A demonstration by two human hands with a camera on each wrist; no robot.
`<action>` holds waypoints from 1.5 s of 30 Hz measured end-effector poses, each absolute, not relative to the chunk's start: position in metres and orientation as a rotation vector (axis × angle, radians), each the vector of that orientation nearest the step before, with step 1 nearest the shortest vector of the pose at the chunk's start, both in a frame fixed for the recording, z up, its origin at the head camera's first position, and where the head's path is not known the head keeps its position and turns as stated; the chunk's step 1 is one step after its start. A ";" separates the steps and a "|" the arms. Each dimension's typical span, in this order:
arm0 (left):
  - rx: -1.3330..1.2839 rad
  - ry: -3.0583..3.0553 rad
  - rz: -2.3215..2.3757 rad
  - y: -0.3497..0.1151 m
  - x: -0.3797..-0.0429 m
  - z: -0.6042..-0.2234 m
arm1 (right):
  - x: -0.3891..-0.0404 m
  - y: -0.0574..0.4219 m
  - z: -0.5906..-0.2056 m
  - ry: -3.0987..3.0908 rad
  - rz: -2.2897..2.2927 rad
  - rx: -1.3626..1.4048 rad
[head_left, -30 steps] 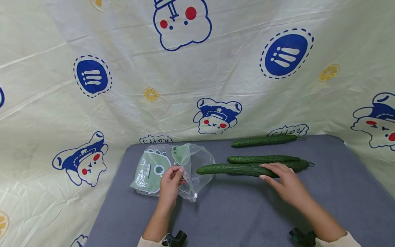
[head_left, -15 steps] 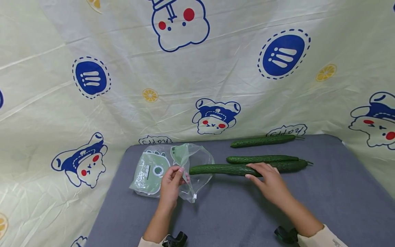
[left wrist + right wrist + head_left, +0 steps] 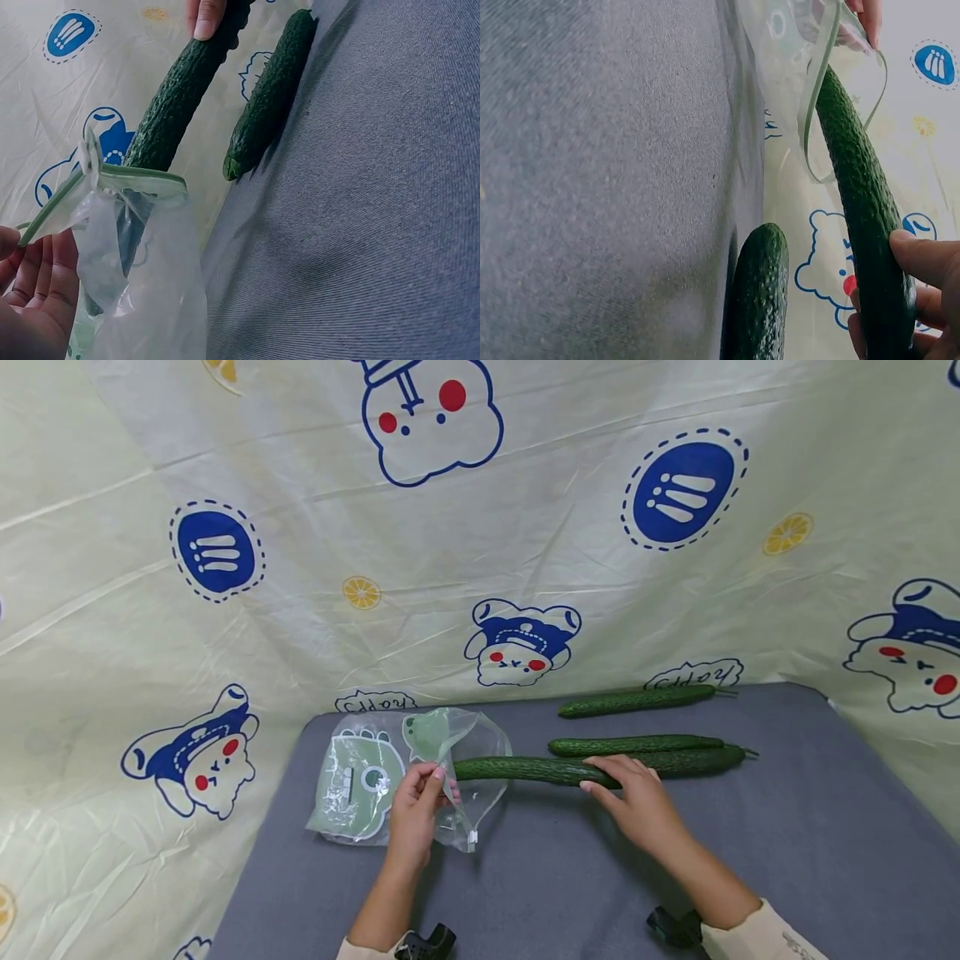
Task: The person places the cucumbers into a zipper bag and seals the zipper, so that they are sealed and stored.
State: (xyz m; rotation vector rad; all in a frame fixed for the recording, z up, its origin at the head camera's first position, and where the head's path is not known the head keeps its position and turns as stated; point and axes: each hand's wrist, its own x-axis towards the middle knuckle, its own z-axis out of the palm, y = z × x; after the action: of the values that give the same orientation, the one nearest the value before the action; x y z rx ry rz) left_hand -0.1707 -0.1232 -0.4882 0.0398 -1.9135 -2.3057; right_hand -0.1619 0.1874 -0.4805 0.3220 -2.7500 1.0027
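Note:
In the head view my left hand (image 3: 414, 810) pinches the mouth of a clear zip bag (image 3: 483, 810) printed with a green cartoon animal. My right hand (image 3: 637, 802) grips a long green cucumber (image 3: 532, 769), thumb on one side and fingers on the other. Its front end is inside the bag's mouth, as the left wrist view shows through the plastic (image 3: 161, 270). The bag's green-edged opening (image 3: 821, 90) stands spread around the cucumber in the right wrist view. Beyond my right hand lie two more cucumbers, one (image 3: 630, 745) behind the other (image 3: 701, 762), which is partly hidden.
Another cucumber (image 3: 637, 702) lies at the back of the grey cloth-covered table (image 3: 555, 885). A pale cartoon-printed sheet (image 3: 420, 543) hangs behind the table and down its left side. Dark devices (image 3: 427, 942) are strapped at both wrists.
My right hand has moved left with the cucumber, and its front end has gone from outside the bag to inside its mouth. My left hand keeps its hold, and the bag has shifted slightly.

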 end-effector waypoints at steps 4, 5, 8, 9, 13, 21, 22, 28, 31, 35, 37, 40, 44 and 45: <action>0.043 -1.902 -2.291 -0.122 -0.171 -0.488 | -0.163 0.186 -0.482 -2.745 0.994 0.300; 0.047 -1.901 -2.293 -0.122 -0.171 -0.487 | -0.163 0.185 -0.482 -2.744 0.989 0.293; 0.047 -1.906 -2.306 -0.121 -0.170 -0.487 | -0.165 0.184 -0.483 -2.751 0.977 0.272; 0.039 -1.909 -2.308 -0.121 -0.170 -0.487 | -0.165 0.183 -0.483 -2.757 0.973 0.269; 0.015 -1.912 -2.310 -0.119 -0.168 -0.487 | -0.167 0.179 -0.483 -2.784 0.971 0.272; -0.038 -1.908 -2.323 -0.117 -0.167 -0.487 | -0.171 0.166 -0.483 -2.794 0.966 0.262; -0.044 -1.908 -2.325 -0.116 -0.167 -0.487 | -0.171 0.165 -0.483 -2.793 0.968 0.262; -0.064 -1.905 -2.351 -0.113 -0.166 -0.490 | -0.174 0.153 -0.484 -2.799 1.008 0.259; -0.059 -1.899 -2.359 -0.111 -0.166 -0.490 | -0.175 0.147 -0.485 -2.811 1.027 0.255; -0.055 -1.897 -2.361 -0.110 -0.166 -0.492 | -0.177 0.138 -0.486 -2.823 1.050 0.257; -0.054 -1.893 -2.372 -0.109 -0.166 -0.492 | -0.178 0.134 -0.486 -2.827 1.052 0.260; -0.060 -1.894 -2.381 -0.108 -0.165 -0.492 | -0.179 0.128 -0.486 -2.832 1.058 0.268; -0.072 -1.908 -2.383 -0.106 -0.165 -0.493 | -0.181 0.120 -0.484 -2.850 1.064 0.266; -0.078 -1.909 -2.386 -0.106 -0.165 -0.493 | -0.181 0.118 -0.484 -2.854 1.059 0.265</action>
State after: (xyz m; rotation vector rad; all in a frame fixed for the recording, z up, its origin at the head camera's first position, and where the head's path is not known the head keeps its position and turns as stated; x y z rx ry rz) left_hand -0.1648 -0.1057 -0.4930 -0.0784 -1.9093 -2.3860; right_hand -0.1814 0.1175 -0.4840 0.2655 -2.8537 1.0592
